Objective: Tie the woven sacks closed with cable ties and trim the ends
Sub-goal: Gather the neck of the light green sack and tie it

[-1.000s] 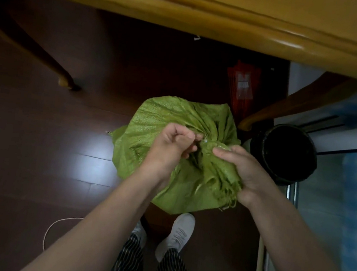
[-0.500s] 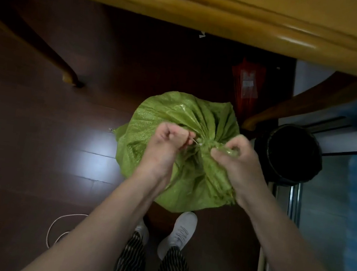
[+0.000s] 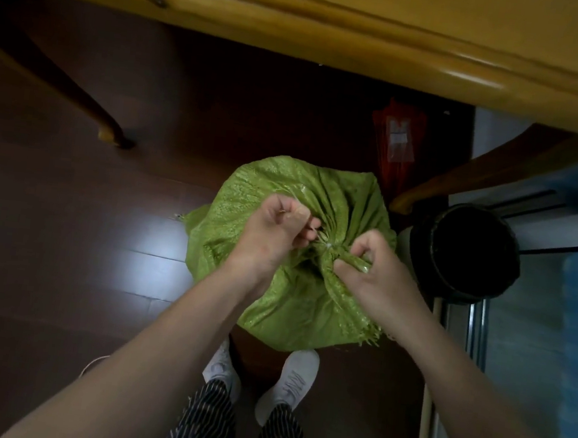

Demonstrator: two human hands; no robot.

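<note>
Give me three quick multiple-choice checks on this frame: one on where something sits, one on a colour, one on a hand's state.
1. Where is the black bin relative to the sack?
A. On top of it
B. On the person's left of it
C. On the person's right of it

2. What colour is the sack?
A. Blue
B. Green
C. White

3. What is the right hand doing?
A. Gripping the sack's gathered neck
B. Hanging open, clear of the sack
C. Holding scissors

Answers:
1 C, the bin stands on the floor by the sack's right edge.
2 B, its woven cloth is green all over.
3 A, its fingers curl round the bunched neck, while the left hand pinches the thin cable tie.
</note>
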